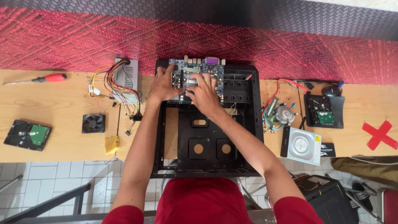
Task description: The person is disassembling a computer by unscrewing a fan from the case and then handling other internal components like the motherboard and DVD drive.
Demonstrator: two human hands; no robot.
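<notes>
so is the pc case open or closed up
Open. The black case lies flat with its side panel off, its inner tray bare, and both hands on the motherboard at its far end.

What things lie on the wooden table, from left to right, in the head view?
Red-handled screwdriver → hard drive → small black fan → power supply with coloured wires → black computer case with the motherboard → cooler → optical drive → red cross mark.
</notes>
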